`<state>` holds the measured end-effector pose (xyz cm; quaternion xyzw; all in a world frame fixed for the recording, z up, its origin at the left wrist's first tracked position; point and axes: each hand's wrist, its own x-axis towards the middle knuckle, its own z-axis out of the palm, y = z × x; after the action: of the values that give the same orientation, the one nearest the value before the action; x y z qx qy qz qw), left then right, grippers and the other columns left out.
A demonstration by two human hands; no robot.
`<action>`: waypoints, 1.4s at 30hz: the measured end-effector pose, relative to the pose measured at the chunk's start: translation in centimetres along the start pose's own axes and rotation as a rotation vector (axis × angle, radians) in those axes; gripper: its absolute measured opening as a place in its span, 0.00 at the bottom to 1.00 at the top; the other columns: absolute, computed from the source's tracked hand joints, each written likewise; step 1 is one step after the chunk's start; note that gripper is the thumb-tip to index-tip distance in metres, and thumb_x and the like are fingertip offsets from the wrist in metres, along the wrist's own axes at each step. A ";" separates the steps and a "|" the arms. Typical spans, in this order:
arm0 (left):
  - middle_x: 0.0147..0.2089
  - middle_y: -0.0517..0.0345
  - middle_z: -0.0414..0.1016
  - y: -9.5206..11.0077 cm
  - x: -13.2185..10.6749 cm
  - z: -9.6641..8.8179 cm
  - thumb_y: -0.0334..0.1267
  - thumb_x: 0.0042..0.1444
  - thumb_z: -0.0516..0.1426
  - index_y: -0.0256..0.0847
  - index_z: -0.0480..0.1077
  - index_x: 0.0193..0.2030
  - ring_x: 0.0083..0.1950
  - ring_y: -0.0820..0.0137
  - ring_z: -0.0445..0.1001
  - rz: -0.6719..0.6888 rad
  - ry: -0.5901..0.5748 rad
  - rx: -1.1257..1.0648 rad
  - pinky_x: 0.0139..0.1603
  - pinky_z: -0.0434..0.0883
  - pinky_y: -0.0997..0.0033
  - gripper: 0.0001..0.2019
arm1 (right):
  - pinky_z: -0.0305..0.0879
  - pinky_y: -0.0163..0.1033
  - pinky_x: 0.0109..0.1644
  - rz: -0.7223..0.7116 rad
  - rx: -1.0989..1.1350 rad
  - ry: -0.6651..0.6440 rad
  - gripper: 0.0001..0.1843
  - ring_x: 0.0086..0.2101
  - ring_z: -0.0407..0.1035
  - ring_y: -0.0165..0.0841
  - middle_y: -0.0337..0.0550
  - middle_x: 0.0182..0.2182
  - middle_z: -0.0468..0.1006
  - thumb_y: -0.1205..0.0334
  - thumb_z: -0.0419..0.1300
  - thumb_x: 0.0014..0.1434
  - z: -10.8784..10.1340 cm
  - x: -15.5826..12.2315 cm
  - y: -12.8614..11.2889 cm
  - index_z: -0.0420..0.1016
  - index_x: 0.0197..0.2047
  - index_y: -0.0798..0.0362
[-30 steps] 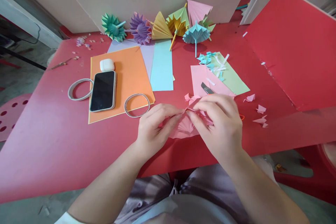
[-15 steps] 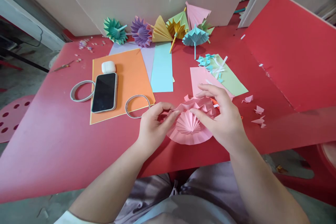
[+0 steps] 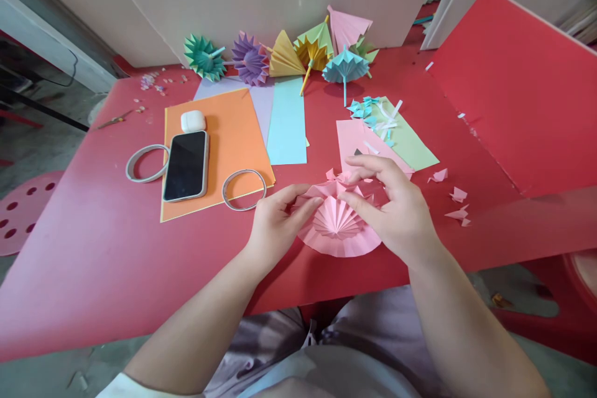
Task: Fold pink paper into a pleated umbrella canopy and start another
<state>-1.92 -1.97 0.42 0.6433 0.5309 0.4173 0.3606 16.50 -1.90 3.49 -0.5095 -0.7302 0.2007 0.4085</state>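
Here, near the front edge of the bench [image 3: 93,249], the pleated paper [image 3: 336,227] lies fanned out. The left hand [image 3: 274,225] pinches its left rim in a narrow grip; the right hand [image 3: 396,211] pinches the upper folds, so the pleats spread flat.

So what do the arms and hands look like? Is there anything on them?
Both hands are bare: the left hand and the right hand have no gloves, and no rings, watch or bracelets show. The forearms are bare too. Only a white sleeve edge peeks in at the top of the left arm, at the bottom of the picture.
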 end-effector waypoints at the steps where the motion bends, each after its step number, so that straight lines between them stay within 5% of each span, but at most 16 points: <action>1: 0.24 0.61 0.74 0.0 0.0 0.0 0.42 0.54 0.60 0.39 0.75 0.34 0.24 0.77 0.69 -0.004 0.007 0.015 0.24 0.66 0.79 0.08 | 0.69 0.42 0.47 -0.045 -0.033 0.040 0.17 0.42 0.72 0.33 0.38 0.37 0.76 0.64 0.61 0.56 0.0 0.0 -0.1 0.68 0.49 0.46; 6: 0.25 0.64 0.75 0.2 -0.2 -0.1 0.38 0.55 0.59 0.42 0.76 0.34 0.25 0.79 0.69 0.080 0.105 0.049 0.26 0.66 0.81 0.05 | 0.66 0.48 0.50 -0.332 -0.311 0.295 0.07 0.45 0.68 0.40 0.44 0.37 0.75 0.61 0.65 0.52 0.2 0.1 -0.3 0.73 0.35 0.48; 12: 0.24 0.65 0.74 0.2 -0.4 -0.3 0.34 0.54 0.60 0.43 0.75 0.33 0.24 0.80 0.67 0.161 0.166 0.109 0.24 0.65 0.81 0.02 | 0.65 0.43 0.40 -0.368 -0.446 0.342 0.05 0.34 0.67 0.35 0.41 0.30 0.74 0.67 0.64 0.52 0.5 -0.3 -1.6 0.74 0.31 0.46; 19: 0.23 0.65 0.73 0.2 -0.6 -0.4 0.30 0.53 0.59 0.42 0.74 0.33 0.22 0.79 0.67 0.181 0.153 0.079 0.23 0.65 0.80 0.04 | 0.67 0.42 0.40 -0.427 -0.233 0.159 0.03 0.35 0.68 0.34 0.41 0.32 0.77 0.64 0.63 0.53 0.4 -0.7 -2.1 0.71 0.32 0.50; 24: 0.33 0.59 0.79 0.4 -0.6 -0.5 0.29 0.55 0.57 0.42 0.74 0.38 0.29 0.76 0.74 0.292 0.067 0.024 0.30 0.71 0.77 0.07 | 0.66 0.36 0.36 -0.211 -0.002 0.049 0.10 0.28 0.68 0.28 0.35 0.24 0.75 0.71 0.53 0.60 -0.3 -0.7 -2.8 0.71 0.31 0.51; 29: 0.36 0.58 0.80 0.4 -0.6 -0.5 0.26 0.54 0.58 0.42 0.74 0.40 0.36 0.74 0.77 0.441 0.007 0.034 0.38 0.74 0.76 0.09 | 0.68 0.33 0.38 -0.096 -0.073 -0.005 0.05 0.28 0.68 0.25 0.34 0.27 0.76 0.68 0.57 0.59 -1.1 -1.0 -2.7 0.73 0.37 0.50; 33: 0.35 0.58 0.80 0.6 -0.5 -0.5 0.27 0.53 0.59 0.41 0.73 0.39 0.34 0.74 0.77 0.497 -0.047 0.039 0.36 0.73 0.77 0.08 | 0.68 0.42 0.48 -0.171 -0.265 -0.010 0.12 0.41 0.69 0.34 0.42 0.38 0.74 0.67 0.61 0.56 -1.7 -1.0 -2.1 0.73 0.45 0.49; 36: 0.34 0.58 0.79 0.7 -0.5 -0.5 0.28 0.52 0.60 0.40 0.73 0.39 0.33 0.74 0.77 0.531 -0.072 0.047 0.34 0.73 0.77 0.08 | 0.67 0.46 0.49 -0.198 -0.300 -0.047 0.10 0.46 0.67 0.38 0.43 0.42 0.73 0.68 0.59 0.56 -1.9 -0.9 -1.7 0.75 0.41 0.47; 42: 0.35 0.58 0.79 0.4 -0.5 -0.6 0.27 0.53 0.60 0.40 0.73 0.40 0.33 0.75 0.76 0.534 -0.108 0.072 0.36 0.73 0.76 0.08 | 0.66 0.44 0.49 -0.203 -0.202 -0.151 0.06 0.42 0.68 0.34 0.41 0.34 0.76 0.68 0.57 0.59 -1.8 -0.7 -1.7 0.75 0.34 0.50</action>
<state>-2.35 -2.56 0.93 0.7943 0.3372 0.4435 0.2424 17.09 -3.44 5.45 -0.4551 -0.8230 0.1217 0.3174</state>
